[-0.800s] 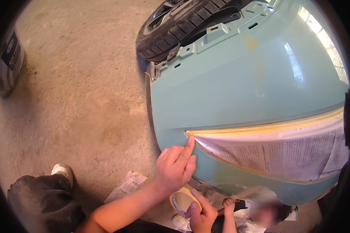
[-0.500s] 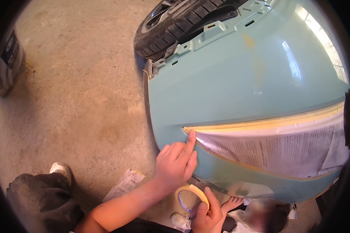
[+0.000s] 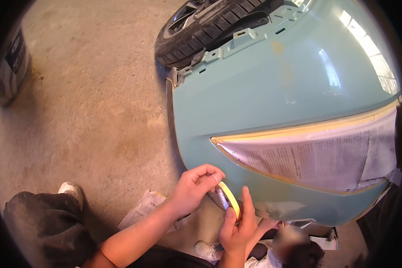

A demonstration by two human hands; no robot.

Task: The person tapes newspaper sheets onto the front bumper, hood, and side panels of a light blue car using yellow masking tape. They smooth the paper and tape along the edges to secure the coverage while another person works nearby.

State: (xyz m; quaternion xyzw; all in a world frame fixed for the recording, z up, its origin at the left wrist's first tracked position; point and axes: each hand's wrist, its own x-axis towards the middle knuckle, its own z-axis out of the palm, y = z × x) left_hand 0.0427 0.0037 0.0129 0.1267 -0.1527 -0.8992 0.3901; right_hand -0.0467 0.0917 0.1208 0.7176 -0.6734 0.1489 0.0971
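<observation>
My right hand holds a roll of yellow masking tape on edge, thumb at its lower end and index finger raised. At the roll's upper end, my left hand pinches the tape between thumb and fingers. Both hands are just below a pale blue-green car bumper. A long wedge-shaped opening in it is covered with printed newspaper, edged above and below with strips of masking tape that meet in a point on the left.
A black tyre lies behind the bumper. On the concrete floor are a dark bucket and crumpled newspaper. Another person crouches by the bumper's lower edge; a dark-trousered leg is at lower left.
My left hand has left the taped corner of the opening and come down to the tape roll. My right hand has raised and turned the roll. The crouching person has shifted slightly.
</observation>
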